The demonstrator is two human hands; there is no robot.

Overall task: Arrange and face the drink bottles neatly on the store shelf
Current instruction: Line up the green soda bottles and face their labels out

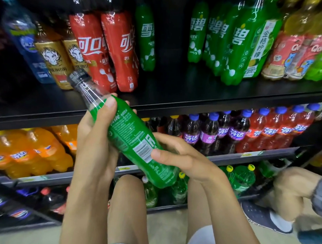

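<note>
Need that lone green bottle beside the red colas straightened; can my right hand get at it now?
Probably not yet: the right hand grips the tilted green bottle with the left hand; nothing else blocks the lone green bottle.

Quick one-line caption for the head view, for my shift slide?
Left hand and right hand hold a tilted green bottle before the black shelf, barcode side facing the camera.

Two hands (98, 137) (182, 156), one held green bottle (135, 139), two red cola bottles (89, 50) (121, 50) at eleven o'clock, two gold bottles (52, 56) (76, 53) and one blue bottle (29, 42) at ten o'clock.
</note>
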